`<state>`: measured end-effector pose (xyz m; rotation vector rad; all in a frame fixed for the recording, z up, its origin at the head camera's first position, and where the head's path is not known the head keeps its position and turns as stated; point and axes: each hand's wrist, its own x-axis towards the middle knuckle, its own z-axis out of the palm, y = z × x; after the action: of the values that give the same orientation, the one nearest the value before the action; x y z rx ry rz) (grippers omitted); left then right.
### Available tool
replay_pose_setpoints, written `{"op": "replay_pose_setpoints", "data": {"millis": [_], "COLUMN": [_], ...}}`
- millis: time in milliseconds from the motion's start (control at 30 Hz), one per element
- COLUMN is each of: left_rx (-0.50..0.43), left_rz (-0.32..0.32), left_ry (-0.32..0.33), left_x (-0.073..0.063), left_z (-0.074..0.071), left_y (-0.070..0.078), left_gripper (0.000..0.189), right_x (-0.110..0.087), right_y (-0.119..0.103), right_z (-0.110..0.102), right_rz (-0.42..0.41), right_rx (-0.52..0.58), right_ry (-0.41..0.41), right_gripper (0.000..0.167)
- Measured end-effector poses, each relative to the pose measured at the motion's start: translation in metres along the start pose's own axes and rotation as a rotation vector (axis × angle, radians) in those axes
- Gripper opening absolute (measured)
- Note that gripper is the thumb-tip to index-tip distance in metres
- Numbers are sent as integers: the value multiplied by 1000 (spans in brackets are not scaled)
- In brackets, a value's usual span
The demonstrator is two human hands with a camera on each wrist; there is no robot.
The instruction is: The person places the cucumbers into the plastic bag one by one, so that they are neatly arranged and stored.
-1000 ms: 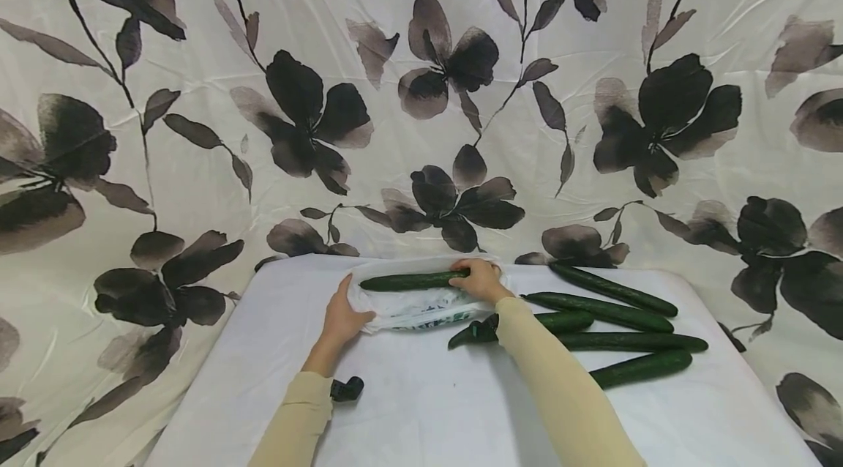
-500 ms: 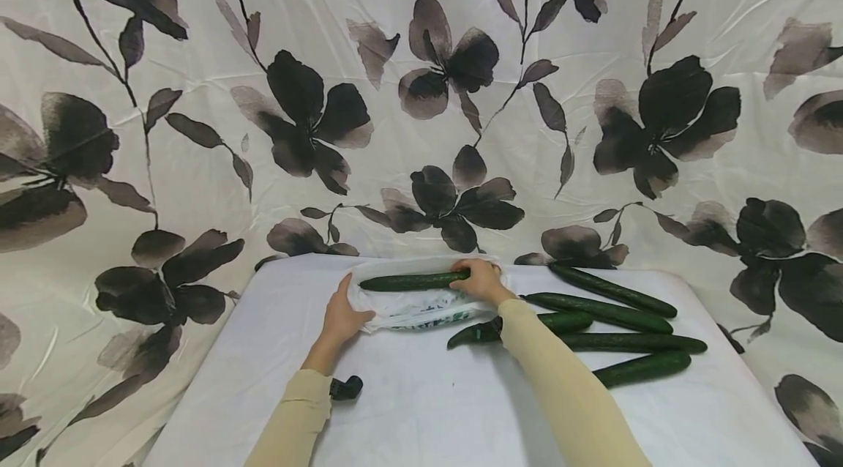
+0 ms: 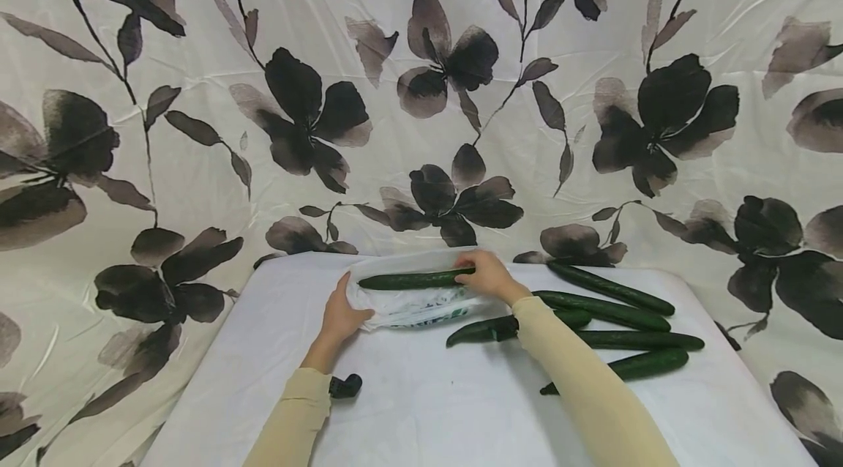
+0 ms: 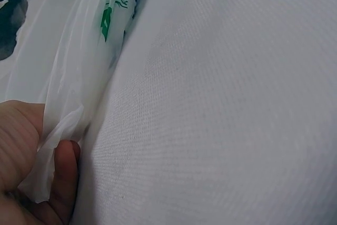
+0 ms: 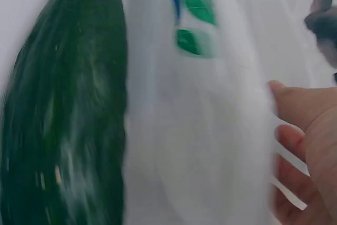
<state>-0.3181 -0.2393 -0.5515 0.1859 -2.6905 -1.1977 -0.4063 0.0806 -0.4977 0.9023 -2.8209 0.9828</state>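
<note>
A white plastic bag (image 3: 421,306) with green print lies at the far middle of the table, its mouth spread wide. One long dark green cucumber (image 3: 408,282) rests in the mouth. At the bag's left side my left hand (image 3: 340,313) pinches the rim, thumb over the film in the left wrist view. My right hand (image 3: 489,277) grips the bag's right rim beside the cucumber's right end. The right wrist view has this bag blurred, and it partly hides the curled fingers (image 5: 292,140). Another cucumber (image 5: 68,104) lies close by there.
Several more cucumbers (image 3: 609,312) lie on the right of the white-covered table (image 3: 421,423), some partly under my right forearm. A small black device (image 3: 345,386) is beside my left wrist. Behind the table hangs a floral cloth (image 3: 421,86).
My right hand has shifted slightly up and right, and the forearm has swung right, uncovering more of a table cucumber. The bag's far rim has risen a little. The left hand has stayed put.
</note>
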Motion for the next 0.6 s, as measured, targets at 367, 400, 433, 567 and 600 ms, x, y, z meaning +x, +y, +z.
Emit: {"op": "replay_pose_setpoints", "data": {"millis": [367,400,433,567,600], "left_rx": [-7,-8,-12,-17,-15], "left_rz": [5,6,5,8,13], "left_ry": [-12,-12,-13,-16,-15], "left_x": [1,1,2,3,3], "left_z": [0,0,0,0,0], "left_y": [-1,-2,-4,-4,-3], "left_gripper": [101,101,101,102,101], "right_x": [-26,-29,-31,-45,-49], "right_y": [-2,-1,1,11,14], "right_z": [-44,-48,-51,-65,-68], "right_rz": [-62,-80,-89,-128,-137], "right_rx": [13,14,17,13,13], "right_ry": [13,20,27,43,43], "right_gripper": [22,21,20,19,18]}}
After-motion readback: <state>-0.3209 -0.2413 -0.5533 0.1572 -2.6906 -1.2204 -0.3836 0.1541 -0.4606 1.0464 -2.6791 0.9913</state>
